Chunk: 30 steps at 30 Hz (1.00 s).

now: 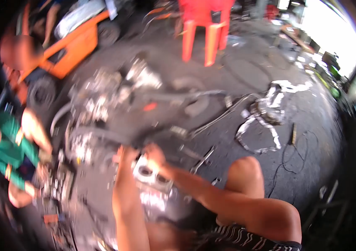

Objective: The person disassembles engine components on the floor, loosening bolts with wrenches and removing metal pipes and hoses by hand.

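Note:
Both of my arms reach down to the middle of the view, where motion blurs the picture. My left hand (pixel 127 154) is at the upper left end of a pale metal part with round openings (pixel 158 180). Close beside it, my right hand (pixel 154 154) is bent over the same end of that part. The fingers of both hands are smeared, so their grip cannot be made out. A wrench (pixel 203 160) lies on the dark floor to the right of my right hand.
A person in green (pixel 8 144) crouches at left over metal parts (pixel 63 182). Blurred machine parts (pixel 98 94) lie ahead. A red stool (pixel 205 25), an orange machine (pixel 71 48), a shiny ring-shaped part (pixel 276 140) and a thin cable (pixel 284 167) are farther out.

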{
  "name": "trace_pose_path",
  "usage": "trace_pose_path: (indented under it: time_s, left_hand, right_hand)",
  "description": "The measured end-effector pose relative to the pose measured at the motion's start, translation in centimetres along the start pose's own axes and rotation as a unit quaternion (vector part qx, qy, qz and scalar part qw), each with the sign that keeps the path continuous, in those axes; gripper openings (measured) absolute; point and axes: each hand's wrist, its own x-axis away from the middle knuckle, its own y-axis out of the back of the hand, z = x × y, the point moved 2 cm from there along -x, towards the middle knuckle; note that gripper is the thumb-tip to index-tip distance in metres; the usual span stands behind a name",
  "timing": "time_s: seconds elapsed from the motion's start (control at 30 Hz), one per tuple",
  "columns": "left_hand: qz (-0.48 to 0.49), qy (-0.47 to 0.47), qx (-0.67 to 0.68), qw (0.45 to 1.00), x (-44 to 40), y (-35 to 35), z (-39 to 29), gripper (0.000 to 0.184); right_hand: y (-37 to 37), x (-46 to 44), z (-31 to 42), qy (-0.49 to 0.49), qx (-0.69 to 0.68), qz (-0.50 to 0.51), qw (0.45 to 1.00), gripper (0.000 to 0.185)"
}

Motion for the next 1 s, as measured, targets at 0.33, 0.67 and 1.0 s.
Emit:
trace_pose_path:
  time_s: [0.33,0.67,1.0]
  left_hand:
    - [0.033,0.062,-0.121,0.99,8.0,11.9,8.6,0.052]
    - [-0.036,0.011,0.219,0.975,18.1,3.3,16.5,0.038]
    - [-0.271,0.2,0.552,0.763,18.2,-1.3,14.9,0.084]
  right_hand:
    - [0.7,-0.2,0.6,-0.232,-0.24,0.034,0.942,0.042]
    - [5.6,1.9,7.9,-0.154,-0.21,0.06,0.964,0.04]
    - [4.9,9.6,18.0,0.211,-0.137,0.169,0.953,0.046]
